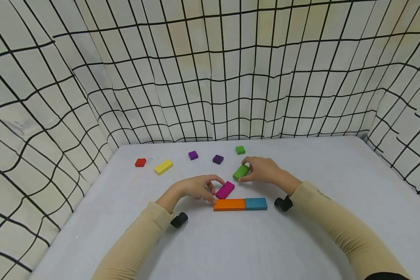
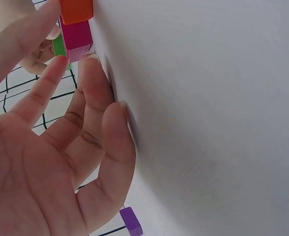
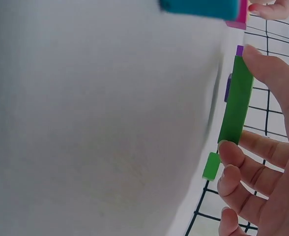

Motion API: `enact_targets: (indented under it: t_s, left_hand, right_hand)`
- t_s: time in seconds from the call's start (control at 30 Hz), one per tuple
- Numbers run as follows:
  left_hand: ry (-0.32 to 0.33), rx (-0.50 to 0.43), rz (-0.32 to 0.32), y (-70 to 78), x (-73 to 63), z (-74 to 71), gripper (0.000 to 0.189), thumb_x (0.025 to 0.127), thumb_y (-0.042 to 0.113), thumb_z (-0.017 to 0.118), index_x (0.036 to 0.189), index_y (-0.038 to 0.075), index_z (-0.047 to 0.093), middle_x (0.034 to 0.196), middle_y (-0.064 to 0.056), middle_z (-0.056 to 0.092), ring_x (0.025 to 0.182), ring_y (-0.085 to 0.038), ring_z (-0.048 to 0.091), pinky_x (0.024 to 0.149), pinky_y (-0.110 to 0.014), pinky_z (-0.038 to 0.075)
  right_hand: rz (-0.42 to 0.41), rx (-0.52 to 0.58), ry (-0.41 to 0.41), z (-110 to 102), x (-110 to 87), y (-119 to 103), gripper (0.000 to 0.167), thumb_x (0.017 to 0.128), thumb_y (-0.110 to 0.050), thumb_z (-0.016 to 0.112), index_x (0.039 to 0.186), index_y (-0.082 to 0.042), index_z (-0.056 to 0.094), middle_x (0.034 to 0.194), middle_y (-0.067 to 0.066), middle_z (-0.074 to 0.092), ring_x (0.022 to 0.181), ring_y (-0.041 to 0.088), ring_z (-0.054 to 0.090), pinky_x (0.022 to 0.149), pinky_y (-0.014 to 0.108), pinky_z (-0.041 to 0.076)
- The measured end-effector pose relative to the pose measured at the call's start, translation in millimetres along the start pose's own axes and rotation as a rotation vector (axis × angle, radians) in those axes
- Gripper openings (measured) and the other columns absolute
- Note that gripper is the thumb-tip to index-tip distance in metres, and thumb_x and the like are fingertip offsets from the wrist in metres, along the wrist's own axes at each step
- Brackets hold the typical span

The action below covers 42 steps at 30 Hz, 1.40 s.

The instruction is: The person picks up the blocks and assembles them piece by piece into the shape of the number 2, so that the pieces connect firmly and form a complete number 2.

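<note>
At the far left of the white counter (image 1: pixel 248 249) sits a small red block (image 1: pixel 140 162), with a longer yellow block (image 1: pixel 163 167) just to its right, lying at a slant. Next comes a small purple block (image 1: pixel 193 155), set toward the back. Nearer the front, the left hand (image 1: pixel 196 187) reaches in from a beige sleeve (image 1: pixel 136 241), its fingers loosely bent and spread rather than gripping; the thumb tip touches the left end of an orange block (image 1: pixel 229 205), and the index fingertip is at the magenta block (image 1: pixel 225 190), which lies slanted just behind the orange one. A dark purple block (image 1: pixel 217 159) is farther back. The orange block runs straight across, end to end with a blue block (image 1: pixel 256 204) on its right. Behind these, the long green block (image 1: pixel 240 172) is pinched lengthwise by the right hand (image 1: pixel 263 170), thumb at one end and fingers at the other; whether it touches the counter cannot be told. A small green block (image 1: pixel 240 150) lies beyond it.
</note>
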State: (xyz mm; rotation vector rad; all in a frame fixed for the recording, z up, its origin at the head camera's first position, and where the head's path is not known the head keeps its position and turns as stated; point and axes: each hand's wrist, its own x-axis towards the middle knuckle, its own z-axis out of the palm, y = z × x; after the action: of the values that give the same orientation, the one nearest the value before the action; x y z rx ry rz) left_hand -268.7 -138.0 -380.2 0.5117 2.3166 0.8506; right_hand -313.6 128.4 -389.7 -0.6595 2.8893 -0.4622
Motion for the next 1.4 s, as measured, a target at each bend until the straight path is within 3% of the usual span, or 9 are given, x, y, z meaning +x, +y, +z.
enact_targets:
  t_s: [0.83,1.17,1.4]
  left_hand:
    - [-0.006,-0.010,0.005,0.1,0.4,-0.7,0.058,0.087,0.015,0.081,0.139,0.024,0.057,0.103,-0.004,0.061,0.090,-0.019,0.057,0.068,-0.028,0.050]
    - [-0.013,-0.005,0.019,1.2,0.8,-1.8,0.059,0.088,0.015,0.080,0.140,0.022,0.056,0.102,-0.004,0.061,0.090,-0.019,0.057,0.068,-0.027,0.049]
    - [-0.011,-0.008,0.017,1.0,0.4,-1.2,0.059,0.087,0.014,0.080,0.140,0.022,0.056,0.102,-0.004,0.061,0.090,-0.019,0.057,0.068,-0.027,0.049]
  right_hand:
    - [-0.024,-0.010,-0.020,8.8,2.2,-8.9,0.070,0.082,-0.050,0.084,0.134,-0.009,0.063,0.099,0.001,0.067,0.083,0.017,0.057,0.069,0.031,0.048]
    - [-0.043,-0.016,-0.085,0.3,0.3,-5.7,0.073,0.085,-0.047,0.082,0.143,-0.009,0.057,0.092,0.000,0.063,0.086,0.018,0.056,0.072,0.035,0.045]
    - [-0.062,-0.015,-0.089,-0.5,-0.1,-5.0,0.063,0.089,-0.040,0.080,0.141,-0.009,0.061,0.091,0.000,0.062,0.086,0.018,0.055,0.073,0.034,0.045]
